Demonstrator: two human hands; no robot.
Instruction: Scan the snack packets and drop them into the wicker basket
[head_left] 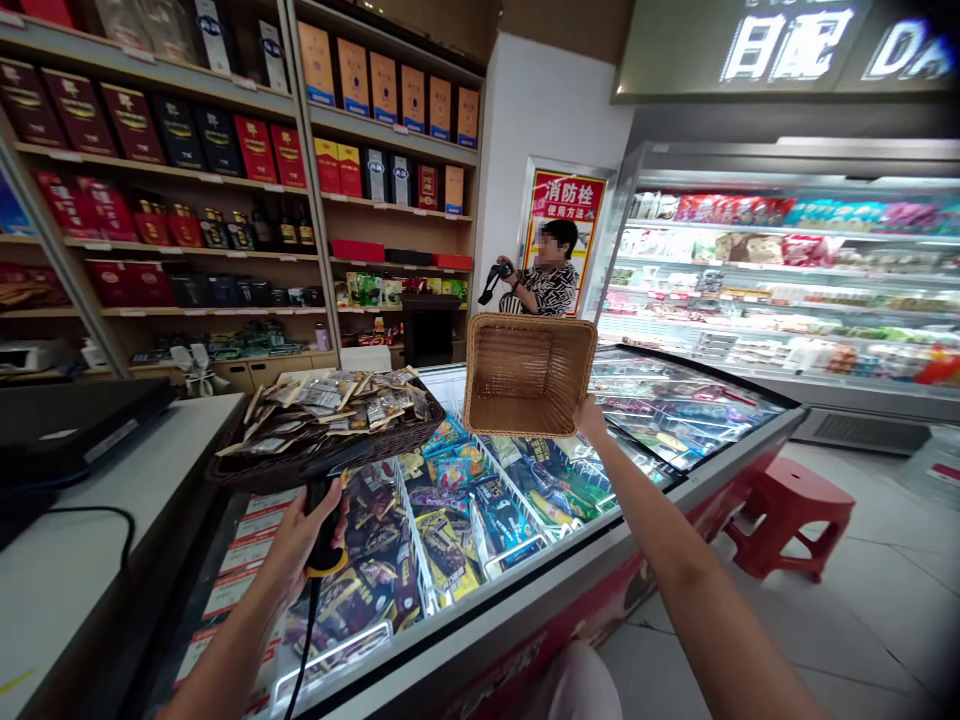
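My left hand (pixel 319 530) is wrapped round a black handheld barcode scanner (pixel 328 525) with a yellow trigger, its cord hanging down over the freezer. With its fingers on the lower right corner, my right hand (pixel 590 418) holds a tan woven basket (pixel 531 375), tipped so that its bare inside faces me. Left of it, a dark woven tray (pixel 375 448) heaped with small snack packets (pixel 330 400) rests on the freezer top, just beyond the scanner. Beneath both hands lies the glass-topped chest freezer (pixel 540 590), with wire dividers and packaged ice creams (pixel 450 550) inside.
A white counter (pixel 172 480) with a black device (pixel 82 425) stands at the left. Shelves of boxed bottles (pixel 180 130) line the back. Behind the freezer is another person (pixel 551 270). A red stool (pixel 791 510) stands right, before a lit refrigerated display (pixel 750 270).
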